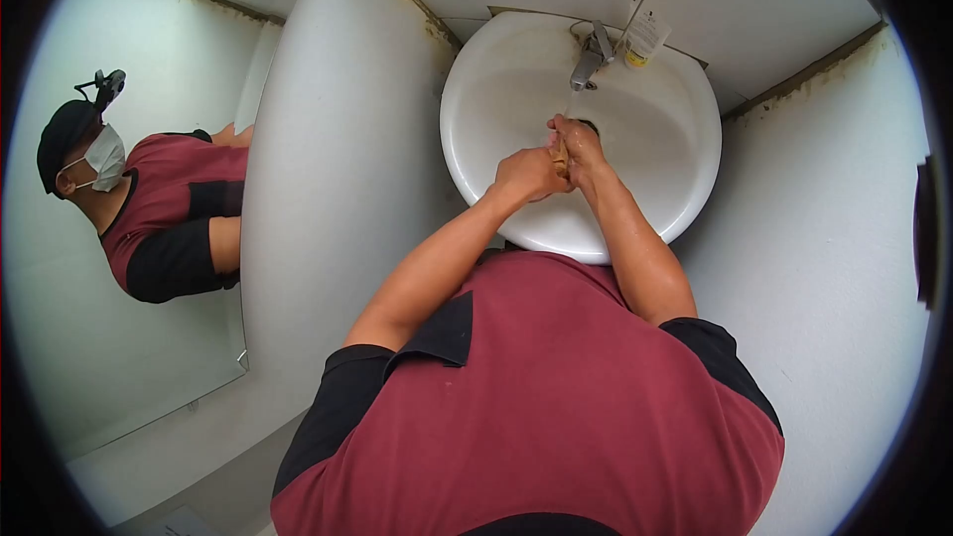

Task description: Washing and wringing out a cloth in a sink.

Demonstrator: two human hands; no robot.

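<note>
Both hands are together over the white washbasin [472, 129], under a thin stream of water from the chrome tap [590, 62]. Between them shows a small tan-brown object [561, 157], mostly covered by fingers; its kind cannot be made out. My left hand [529, 174] is closed against it from the left side. Wet and curled, my right hand [579, 142] closes round it from the other side, right below the spout. Part of the dark drain opening [589, 126] shows just beyond my right hand.
A white tube with a yellow lower end [645, 40] stands on the basin's back rim, right of the tap. White walls close in on both sides. On the left hangs a mirror [149, 337], reflecting a person in a cap and mask.
</note>
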